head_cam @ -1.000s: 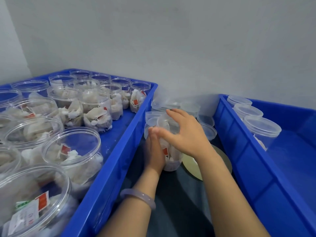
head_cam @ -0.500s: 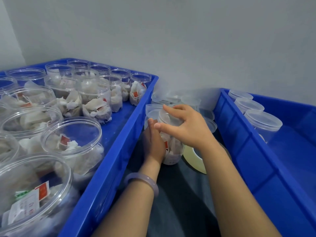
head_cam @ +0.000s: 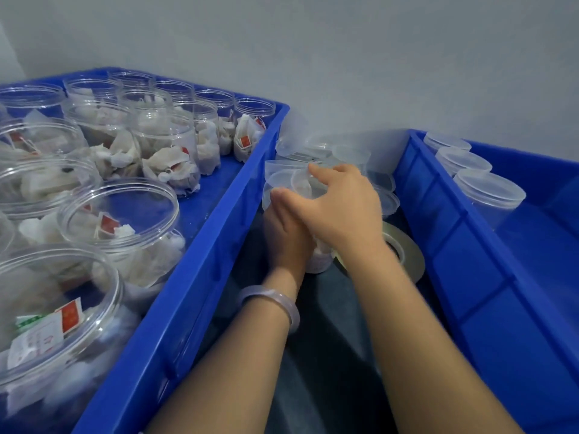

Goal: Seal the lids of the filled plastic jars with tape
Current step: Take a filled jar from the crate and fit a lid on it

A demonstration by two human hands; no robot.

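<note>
The left crate (head_cam: 200, 264) and the right crate (head_cam: 470, 277) are moulded in blue plastic, smooth with a dull sheen. The open jars (head_cam: 119, 214) are made of clear, glossy plastic. The sachets (head_cam: 169, 167) inside look papery and matt. The jar (head_cam: 321, 261) between the crates is capped by a frosted, translucent plastic lid (head_cam: 302, 183). The tape roll (head_cam: 407, 255) is glossy, and the bracelet (head_cam: 275, 297) is smooth and milky.

Sachet labels (head_cam: 37, 343) — print blurred, nothing legible
</note>
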